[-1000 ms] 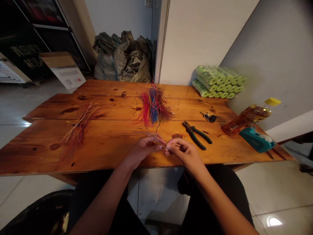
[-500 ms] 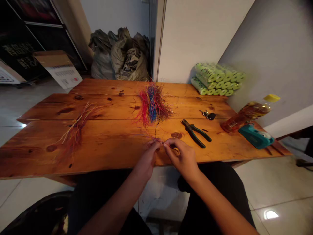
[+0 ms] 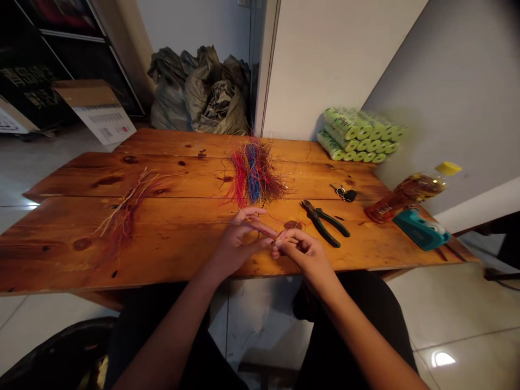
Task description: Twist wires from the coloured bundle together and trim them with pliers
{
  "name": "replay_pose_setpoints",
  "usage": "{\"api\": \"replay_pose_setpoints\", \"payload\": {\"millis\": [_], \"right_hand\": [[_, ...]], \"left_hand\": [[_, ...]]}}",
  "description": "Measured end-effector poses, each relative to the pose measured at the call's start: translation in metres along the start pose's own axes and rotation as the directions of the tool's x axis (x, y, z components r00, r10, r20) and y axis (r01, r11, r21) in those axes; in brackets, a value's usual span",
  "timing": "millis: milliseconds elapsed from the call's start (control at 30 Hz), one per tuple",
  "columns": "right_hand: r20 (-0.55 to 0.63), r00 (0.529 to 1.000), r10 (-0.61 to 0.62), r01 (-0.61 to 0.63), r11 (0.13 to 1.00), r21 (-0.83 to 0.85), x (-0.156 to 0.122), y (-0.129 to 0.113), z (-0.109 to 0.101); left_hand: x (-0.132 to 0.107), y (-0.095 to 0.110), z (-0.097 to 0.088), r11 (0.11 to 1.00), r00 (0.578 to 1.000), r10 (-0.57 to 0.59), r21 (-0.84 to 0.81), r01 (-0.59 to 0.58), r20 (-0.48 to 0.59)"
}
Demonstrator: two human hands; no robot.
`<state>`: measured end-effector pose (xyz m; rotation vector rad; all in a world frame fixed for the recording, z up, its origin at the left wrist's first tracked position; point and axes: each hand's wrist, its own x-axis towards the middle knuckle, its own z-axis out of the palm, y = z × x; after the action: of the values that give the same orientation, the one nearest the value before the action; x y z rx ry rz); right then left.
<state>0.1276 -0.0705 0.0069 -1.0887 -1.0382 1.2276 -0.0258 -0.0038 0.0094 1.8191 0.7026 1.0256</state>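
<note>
My left hand (image 3: 239,241) is over the front of the wooden table (image 3: 195,222), its thumb and a finger pinched on a thin reddish strand while another finger is raised. Touching its fingertips, my right hand (image 3: 303,249) is closed, with the reddish strand (image 3: 280,234) between thumb and fingers. A thin dark-and-light cord, mostly behind my left hand, leads toward a bundle of red, blue and dark red strands (image 3: 252,173) just beyond. To the right of my hands lie diagonal cutters (image 3: 325,221) with dark green handles, their jaws slightly apart.
A looser bunch of strands (image 3: 128,208) lies at left. On the right are keys (image 3: 345,193), a tilted bottle of amber drink (image 3: 406,197) and a teal tape dispenser (image 3: 420,230). Green-wrapped rolls (image 3: 359,135) stand at the back; grey bags (image 3: 203,92) sit behind the table.
My left hand has turned and opened out, one finger now lifted above the pinch. My right hand's fingers have curled in closer around the strand. The view has shifted slightly.
</note>
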Motion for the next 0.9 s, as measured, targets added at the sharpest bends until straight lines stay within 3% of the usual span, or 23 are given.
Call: {"api": "replay_pose_setpoints", "payload": {"millis": [133, 267, 367, 500, 567, 633, 700, 767, 900], "right_hand": [[0.012, 1.0, -0.013, 0.014, 0.998, -0.064, -0.004, -0.008, 0.005], [-0.021, 0.996, -0.092, 0.083, 0.958, -0.273, -0.008, -0.012, 0.008], [-0.011, 0.977, -0.212, 0.179, 0.848, -0.499, -0.01, -0.013, 0.007], [0.117, 0.913, -0.39, 0.353, 0.614, -0.706, -0.012, -0.012, 0.003], [0.186, 0.883, -0.43, 0.405, 0.501, -0.765, -0.012, -0.01, 0.002], [0.242, 0.867, -0.436, 0.427, 0.398, -0.812, -0.012, -0.007, 0.001], [0.261, 0.862, -0.434, 0.428, 0.35, -0.833, -0.011, -0.005, -0.001], [0.223, 0.869, -0.442, 0.416, 0.407, -0.813, -0.01, -0.004, -0.003], [0.006, 0.938, -0.345, 0.272, 0.73, -0.627, -0.006, -0.008, -0.005]], "left_hand": [[0.001, -0.003, -0.009, 0.982, 0.995, 0.096, 0.162, -0.092, -0.017], [-0.003, -0.003, -0.009, 0.98, 0.996, 0.093, 0.177, -0.091, -0.006], [-0.004, 0.002, -0.01, 0.994, 0.998, 0.019, 0.107, -0.025, 0.058], [-0.003, 0.002, -0.008, 0.98, 0.981, -0.154, -0.108, 0.167, 0.122], [-0.003, -0.003, -0.003, 0.898, 0.946, -0.289, -0.301, 0.321, 0.149], [-0.004, -0.008, 0.003, 0.74, 0.881, -0.434, -0.484, 0.467, 0.187], [-0.006, -0.011, 0.007, 0.62, 0.823, -0.527, -0.567, 0.542, 0.21], [-0.008, -0.012, 0.008, 0.621, 0.822, -0.53, -0.564, 0.545, 0.211], [-0.008, -0.007, 0.003, 0.788, 0.91, -0.372, -0.454, 0.415, 0.185]]}}
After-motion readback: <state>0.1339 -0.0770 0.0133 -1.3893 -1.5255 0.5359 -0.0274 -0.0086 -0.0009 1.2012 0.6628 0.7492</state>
